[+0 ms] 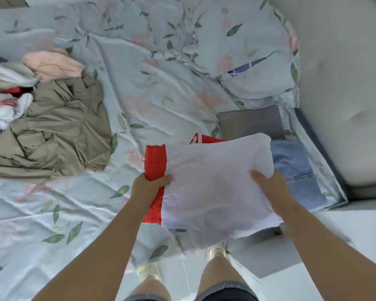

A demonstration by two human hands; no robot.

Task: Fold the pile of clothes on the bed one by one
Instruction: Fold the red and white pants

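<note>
A folded white garment (215,181) with a red ribbed band along its left side is held up over the bed's near edge. My left hand (149,187) grips the red band at its lower left. My right hand (269,185) grips the white cloth at its right side. The unfolded pile (41,118) lies at the left of the bed: a crumpled khaki piece, a pink one, and white and red pieces. Folded grey (250,124) and blue (291,161) clothes lie on the bed at the right, partly hidden behind the held garment.
The bed has a pale blue floral sheet (150,94), rumpled in the middle. A pillow in the same print (258,83) lies at the back right. A padded white headboard (345,83) stands at the right. My legs and the white floor (356,231) show below.
</note>
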